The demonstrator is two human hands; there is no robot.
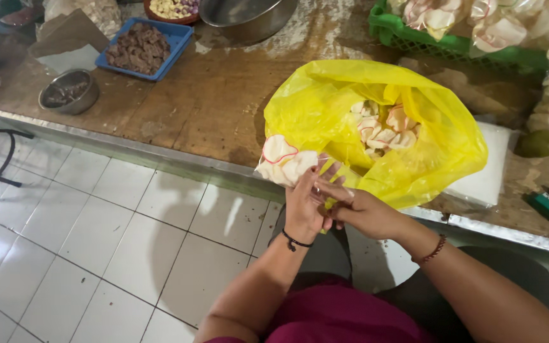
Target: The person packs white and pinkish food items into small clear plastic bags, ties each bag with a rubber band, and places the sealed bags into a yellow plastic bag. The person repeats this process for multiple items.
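My left hand (304, 206) fingers (329, 173) grasp a small clear bag of white, pink-rimmed crackers (285, 164); my right hand (362, 213) fingers pinch its neck. Just beyond them, a yellow bag (443, 146) of crackers lies open on the counter (211, 101).

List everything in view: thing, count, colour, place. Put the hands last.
yellow bag: one, yellow, counter edge, holds crackers
small clear packet: one, white crackers rimmed pink, held at the counter edge
green crate: one, green, back right, cracker packets
blue tray: one, blue, back left, brown pieces
small steel bowl: one, silver, left
large steel bowl: one, silver, back
green fruit: one, right
wooden counter: one, brown
left hand: on the packet
right hand: at the packet's mouth
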